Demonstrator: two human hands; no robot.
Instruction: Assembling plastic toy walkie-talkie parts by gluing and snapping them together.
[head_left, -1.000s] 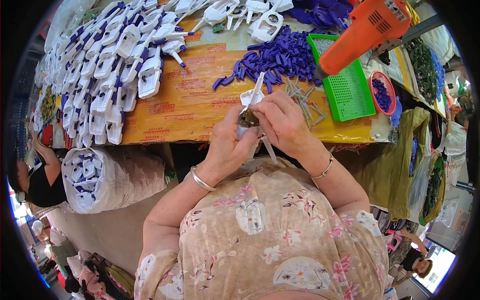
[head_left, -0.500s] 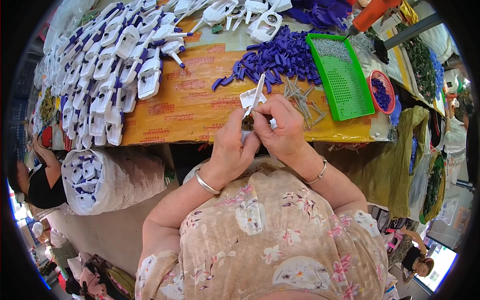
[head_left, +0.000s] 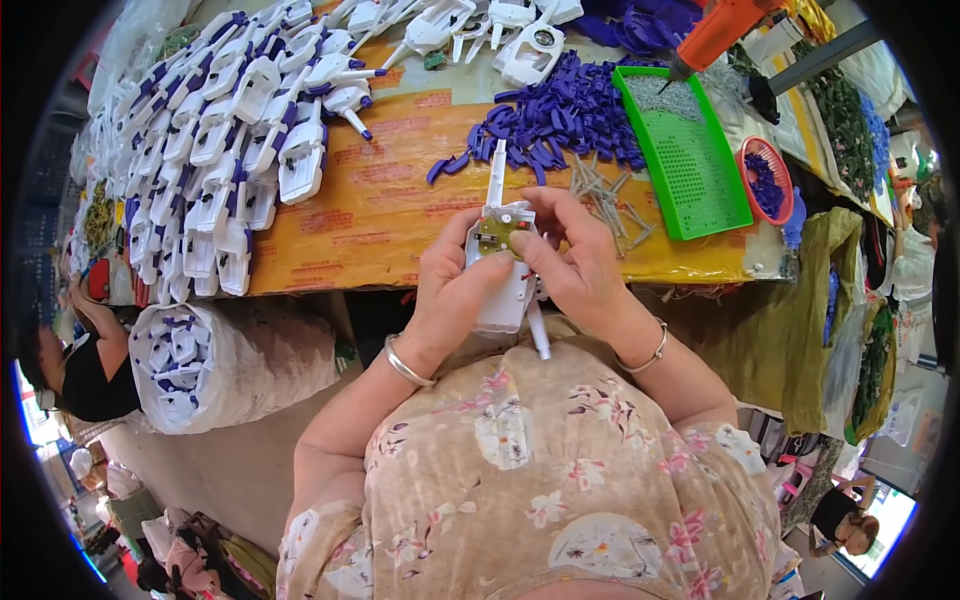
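Note:
Both hands meet over a white plastic casing point(head_left: 503, 312) with a narrow stem pointing away from me. A green-yellow circuit board point(head_left: 496, 236) shows inside its opened body. My left hand point(head_left: 447, 285) is closed around the casing's left side, its thumb on the board's lower edge. My right hand point(head_left: 578, 262) grips the right side, with its thumb on the board. A slim white piece point(head_left: 540, 335) sticks out below the right hand; what it belongs to is hidden. Beyond the hands lie a heap of purple plastic parts point(head_left: 560, 110) and several grey metallic-looking rods point(head_left: 600, 195).
Many white-and-purple casings point(head_left: 210, 140) cover the table's left side. A green tray point(head_left: 695, 180) of small screws stands at the right, beside a red basket point(head_left: 765, 185) with purple pieces. An orange power driver point(head_left: 725, 35) hangs over the tray. A full sack point(head_left: 235, 350) lies at the lower left.
The casing has been turned and lowered toward me, so its circuit board now faces up. Both hands have shifted from a fingertip pinch to holding its sides. The driver hangs slightly further left.

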